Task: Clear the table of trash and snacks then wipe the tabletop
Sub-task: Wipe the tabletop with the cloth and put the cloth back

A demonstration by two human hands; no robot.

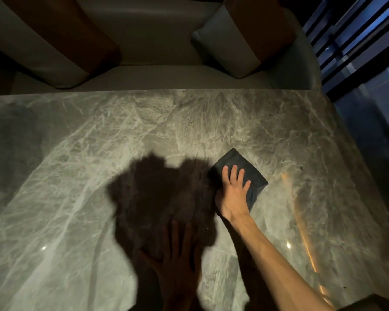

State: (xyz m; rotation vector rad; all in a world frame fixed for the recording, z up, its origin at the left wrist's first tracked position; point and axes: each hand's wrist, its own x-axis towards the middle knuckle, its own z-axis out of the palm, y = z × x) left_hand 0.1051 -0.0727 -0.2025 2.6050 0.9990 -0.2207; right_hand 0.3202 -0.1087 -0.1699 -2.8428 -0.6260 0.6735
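Note:
A grey marble tabletop (99, 164) fills the view. A dark folded cloth (238, 162) lies flat on it, right of centre. My right hand (233, 194) presses down on the cloth with its fingers spread, covering the cloth's near half. My left hand (177, 263) rests palm down on the bare marble near the front edge, fingers apart, inside a dark shadow. It holds nothing. No trash or snacks show on the table.
A light sofa (157, 75) with a grey cushion (225, 43) and brown cushions (61, 34) runs along the table's far edge. The table's right edge (355, 153) drops to a dark floor beside a slatted wall (357, 34).

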